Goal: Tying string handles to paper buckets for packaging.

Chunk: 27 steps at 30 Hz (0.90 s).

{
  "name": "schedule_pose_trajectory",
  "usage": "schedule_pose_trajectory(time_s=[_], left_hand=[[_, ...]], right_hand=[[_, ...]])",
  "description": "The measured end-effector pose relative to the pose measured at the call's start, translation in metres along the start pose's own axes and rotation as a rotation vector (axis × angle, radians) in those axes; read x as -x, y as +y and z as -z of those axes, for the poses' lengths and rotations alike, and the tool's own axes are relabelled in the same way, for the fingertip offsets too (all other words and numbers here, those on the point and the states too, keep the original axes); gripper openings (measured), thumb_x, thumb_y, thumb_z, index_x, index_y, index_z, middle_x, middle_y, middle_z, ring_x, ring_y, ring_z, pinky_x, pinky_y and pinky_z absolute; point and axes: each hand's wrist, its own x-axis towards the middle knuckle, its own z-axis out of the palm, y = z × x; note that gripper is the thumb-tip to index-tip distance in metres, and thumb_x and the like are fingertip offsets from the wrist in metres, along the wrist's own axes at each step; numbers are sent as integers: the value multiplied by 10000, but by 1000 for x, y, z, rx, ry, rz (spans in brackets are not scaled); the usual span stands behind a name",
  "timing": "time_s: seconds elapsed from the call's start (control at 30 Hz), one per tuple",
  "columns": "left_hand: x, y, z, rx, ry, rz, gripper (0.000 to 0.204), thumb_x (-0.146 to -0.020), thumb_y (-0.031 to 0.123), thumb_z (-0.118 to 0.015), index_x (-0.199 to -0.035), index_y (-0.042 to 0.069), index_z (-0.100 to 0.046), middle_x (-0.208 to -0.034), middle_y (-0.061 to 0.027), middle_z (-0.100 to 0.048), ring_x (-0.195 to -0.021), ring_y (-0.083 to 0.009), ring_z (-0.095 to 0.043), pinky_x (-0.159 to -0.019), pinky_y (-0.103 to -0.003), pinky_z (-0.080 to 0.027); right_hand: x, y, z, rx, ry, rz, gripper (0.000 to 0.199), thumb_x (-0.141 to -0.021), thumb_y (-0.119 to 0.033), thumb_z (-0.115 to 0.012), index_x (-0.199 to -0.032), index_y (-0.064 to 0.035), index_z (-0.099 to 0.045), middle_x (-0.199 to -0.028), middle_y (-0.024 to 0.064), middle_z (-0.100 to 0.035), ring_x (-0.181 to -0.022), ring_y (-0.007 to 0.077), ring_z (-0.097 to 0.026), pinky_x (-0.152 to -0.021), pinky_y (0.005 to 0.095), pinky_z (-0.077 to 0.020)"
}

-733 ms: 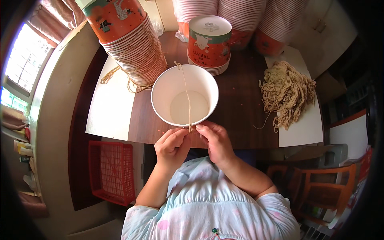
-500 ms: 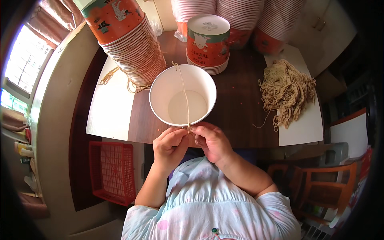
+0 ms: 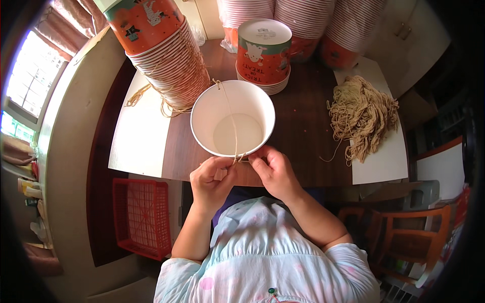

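Observation:
A white-lined paper bucket [image 3: 202,118] stands mouth up at the table's near edge. A tan cord [image 3: 231,108] runs from a knot at its far rim across the mouth to the near rim. My left hand [image 3: 212,177] is closed, pinching the cord just outside the near rim. Beside it, my right hand [image 3: 275,171] has its fingers bent against the bucket's near right outer side, their tips hidden behind the rim. Whether those fingers also hold a cord end, I cannot make out.
At the left rises a tall stack of orange buckets [image 3: 172,63] with cords hanging off it. Upside-down buckets [image 3: 263,55] stand behind mine, with wrapped stacks [image 3: 303,22] farther back. A heap of tan cord [image 3: 361,113] lies at the right. A red crate [image 3: 141,217] sits below left.
My right hand has moved right, away from the left hand, and onto the bucket's side. The bucket has shifted slightly to the right and turned a little.

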Motion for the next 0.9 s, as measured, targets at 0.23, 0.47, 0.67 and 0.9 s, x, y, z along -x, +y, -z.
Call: schedule_pose_trajectory(time_s=[0.23, 0.47, 0.67, 0.9], left_hand=[[-3, 5, 5, -77, -67, -33, 70, -791, -85, -633, -846, -42, -640, -761, -49, -650, -670, -80, -600, -603, -205, -474], [-1, 6, 8, 216, -124, 282, 49, -836, -63, -621, -884, -61, -633, -773, -50, -646, -702, -92, -608, -644, -208, -486], [-21, 9, 10, 178, -134, 56, 66, -839, -47, -650, -905, -44, -649, -831, -51, -631, -756, -91, -573, -680, -212, -451], [-24, 9, 9, 310, -84, -11, 70, -846, 0, -666, -914, -19, -664, -916, -78, -607, -847, -127, -557, -723, -229, -438]], right_hand=[[0, -12, 0, 506, 90, 180, 127, -882, -85, -592, -916, 34, -563, -841, 151, -607, -725, 232, -594, -653, 326, -478], [-2, -13, -2, 684, 125, 259, 118, -870, -76, -604, -892, 33, -565, -830, 170, -600, -706, 256, -601, -616, 338, -474], [-7, -15, 7, 248, 37, 41, 146, -912, -96, -585, -957, 39, -619, -869, 42, -664, -803, 56, -549, -726, 239, -473], [4, -40, 5, 823, 166, 463, 131, -761, -86, -715, -830, -70, -605, -820, 58, -572, -675, 192, -569, -677, 307, -459]])
